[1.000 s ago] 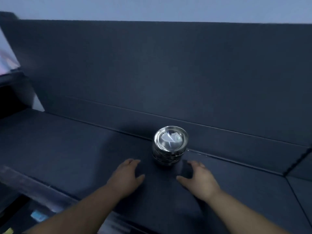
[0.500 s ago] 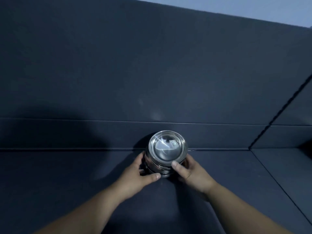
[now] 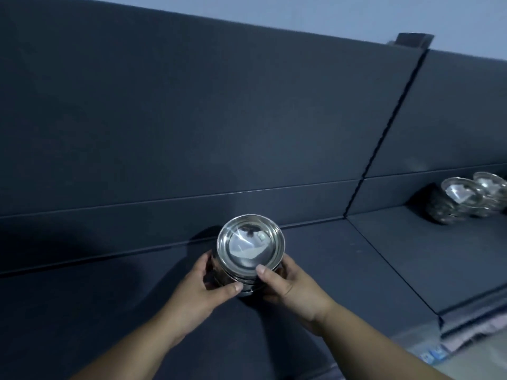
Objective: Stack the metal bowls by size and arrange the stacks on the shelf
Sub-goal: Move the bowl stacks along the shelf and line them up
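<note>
A stack of small shiny metal bowls [image 3: 250, 246] stands on the dark shelf [image 3: 109, 303], close to its back panel. My left hand [image 3: 201, 290] grips the stack's left side, thumb curled across the front near its base. My right hand [image 3: 290, 287] grips the right side, thumb pressed on the upper rim. Whether the stack rests on the shelf or is lifted slightly, I cannot tell. Two more stacks of larger metal bowls [image 3: 461, 200] stand on the shelf section at the far right.
A dark back panel [image 3: 192, 119] rises behind the shelf. A seam [image 3: 384, 135] divides the left and right shelf sections. The shelf's front edge [image 3: 472, 314] drops off at the lower right, with pale floor and packaging below it.
A second ago both hands lay flat on the shelf beside the stack; now they grip it on either side. The view has swung right, bringing the far bowl stacks into sight.
</note>
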Demonstrator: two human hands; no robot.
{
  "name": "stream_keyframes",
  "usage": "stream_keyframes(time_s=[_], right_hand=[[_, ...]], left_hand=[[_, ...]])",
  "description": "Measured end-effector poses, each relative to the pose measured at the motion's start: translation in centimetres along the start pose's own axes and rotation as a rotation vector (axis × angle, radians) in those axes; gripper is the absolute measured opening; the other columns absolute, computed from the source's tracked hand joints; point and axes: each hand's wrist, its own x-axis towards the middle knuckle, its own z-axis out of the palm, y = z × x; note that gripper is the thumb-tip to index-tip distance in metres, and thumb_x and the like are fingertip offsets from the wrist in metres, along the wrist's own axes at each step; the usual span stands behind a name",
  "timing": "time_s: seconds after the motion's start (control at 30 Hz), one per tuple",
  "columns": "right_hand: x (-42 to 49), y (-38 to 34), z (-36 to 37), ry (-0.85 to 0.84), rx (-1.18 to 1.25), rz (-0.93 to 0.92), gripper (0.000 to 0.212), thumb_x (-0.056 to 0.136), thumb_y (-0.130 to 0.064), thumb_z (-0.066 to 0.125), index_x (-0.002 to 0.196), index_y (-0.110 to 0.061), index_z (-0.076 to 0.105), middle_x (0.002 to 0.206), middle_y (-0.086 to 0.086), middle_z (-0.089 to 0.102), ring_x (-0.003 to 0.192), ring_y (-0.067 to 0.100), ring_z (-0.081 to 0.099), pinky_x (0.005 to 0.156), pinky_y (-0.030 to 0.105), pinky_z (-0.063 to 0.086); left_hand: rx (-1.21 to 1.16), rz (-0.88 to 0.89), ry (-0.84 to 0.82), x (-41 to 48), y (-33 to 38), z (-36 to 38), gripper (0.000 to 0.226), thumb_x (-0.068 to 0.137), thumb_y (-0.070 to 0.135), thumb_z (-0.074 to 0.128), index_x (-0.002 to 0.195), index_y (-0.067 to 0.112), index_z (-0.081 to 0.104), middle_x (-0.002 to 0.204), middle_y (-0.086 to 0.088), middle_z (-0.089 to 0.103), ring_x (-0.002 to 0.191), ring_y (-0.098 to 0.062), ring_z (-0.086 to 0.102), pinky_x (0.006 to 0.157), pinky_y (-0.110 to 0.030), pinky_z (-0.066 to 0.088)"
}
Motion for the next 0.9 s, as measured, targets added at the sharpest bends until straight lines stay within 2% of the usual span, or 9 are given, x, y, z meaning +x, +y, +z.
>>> stream_keyframes(time_s=[0.13, 0.23, 0.33, 0.4, 0.5, 0.63, 0.73, 0.83, 0.9], right_hand=[[-5.0, 0.3, -4.2, 0.074, 0.088, -0.042, 0.064, 0.068, -0.042, 0.081, 0.125, -0.032, 0.054, 0.126, -0.004, 0.066, 0.112, 0.016, 0.067, 0.096, 0.039, 0.055], [-9.9, 0.9, -8.8, 0.147, 0.081, -0.063, 0.061, 0.071, -0.045, 0.081, 0.124, -0.037, 0.053, 0.128, -0.007, 0.065, 0.113, 0.012, 0.066, 0.094, 0.033, 0.055], [-15.8, 2.2, -14.3, 0.214, 0.043, -0.07, 0.049, 0.078, -0.046, 0.076, 0.121, -0.043, 0.052, 0.127, -0.013, 0.063, 0.112, 0.007, 0.065, 0.091, 0.029, 0.054], [-20.0, 3.2, -18.3, 0.264, 0.041, -0.065, 0.048, 0.077, -0.05, 0.076, 0.119, -0.045, 0.053, 0.125, -0.013, 0.064, 0.11, 0.008, 0.066, 0.089, 0.031, 0.054], [-26.2, 5.1, -24.2, 0.359, 0.046, -0.04, 0.06, 0.07, -0.056, 0.076, 0.124, -0.043, 0.052, 0.124, -0.009, 0.066, 0.11, 0.012, 0.067, 0.084, 0.03, 0.054], [-33.3, 7.0, -31.0, 0.477, 0.064, -0.007, 0.062, 0.068, -0.058, 0.076, 0.123, -0.039, 0.054, 0.117, -0.007, 0.07, 0.104, 0.014, 0.069, 0.08, 0.029, 0.053], [-36.6, 8.2, -35.2, 0.534, 0.11, 0.016, 0.046, 0.081, -0.046, 0.073, 0.122, -0.035, 0.054, 0.116, -0.006, 0.071, 0.103, 0.015, 0.07, 0.076, 0.026, 0.053], [-37.6, 8.9, -38.6, 0.574, 0.119, 0.03, 0.059, 0.071, -0.055, 0.078, 0.123, -0.038, 0.055, 0.117, -0.004, 0.07, 0.1, 0.014, 0.068, 0.076, 0.027, 0.052], [-37.3, 9.0, -40.6, 0.588, 0.121, 0.031, 0.063, 0.067, -0.058, 0.08, 0.122, -0.041, 0.055, 0.121, -0.004, 0.068, 0.102, 0.013, 0.067, 0.075, 0.026, 0.052]], left_hand=[[-0.026, 0.029, -0.092, -1.6, 2.2, 5.7, 0.096, 0.055, 0.048, 0.084, 0.139, 0.034, 0.04, 0.12, 0.02, 0.065, 0.111, -0.003, 0.063, 0.104, -0.035, 0.046], [-0.038, 0.037, -0.163, -3.2, 3.6, 11.5, 0.1, 0.054, 0.053, 0.086, 0.14, 0.034, 0.039, 0.124, 0.019, 0.064, 0.111, -0.005, 0.064, 0.106, -0.036, 0.045], [-0.037, 0.038, -0.243, -5.5, 4.7, 18.6, 0.097, 0.055, 0.055, 0.086, 0.137, 0.036, 0.04, 0.125, 0.02, 0.061, 0.109, 0.001, 0.062, 0.1, -0.027, 0.047], [-0.011, 0.035, -0.285, -6.9, 5.1, 23.8, 0.098, 0.054, 0.056, 0.086, 0.137, 0.036, 0.04, 0.126, 0.02, 0.059, 0.109, 0.004, 0.061, 0.096, -0.022, 0.046], [0.012, 0.041, -0.366, -8.7, 5.3, 32.1, 0.106, 0.047, 0.063, 0.085, 0.138, 0.032, 0.041, 0.129, 0.013, 0.06, 0.118, -0.001, 0.056, 0.103, -0.03, 0.045], [0.0, 0.006, -0.508, -10.5, 5.2, 42.0, 0.096, 0.053, 0.05, 0.09, 0.135, 0.033, 0.043, 0.126, 0.012, 0.062, 0.116, -0.005, 0.058, 0.103, -0.033, 0.046], [0.072, -0.003, -0.552, -10.3, 4.4, 47.7, 0.109, 0.048, 0.061, 0.088, 0.14, 0.039, 0.035, 0.138, 0.008, 0.055, 0.126, -0.013, 0.053, 0.107, -0.044, 0.042], [0.115, -0.015, -0.571, -9.1, 4.3, 52.0, 0.117, 0.042, 0.071, 0.084, 0.142, 0.038, 0.033, 0.138, 0.011, 0.054, 0.127, -0.014, 0.051, 0.108, -0.044, 0.041], [0.117, 0.001, -0.575, -8.3, 4.8, 54.2, 0.107, 0.043, 0.069, 0.084, 0.136, 0.04, 0.039, 0.132, 0.013, 0.058, 0.123, -0.013, 0.054, 0.107, -0.044, 0.043]])
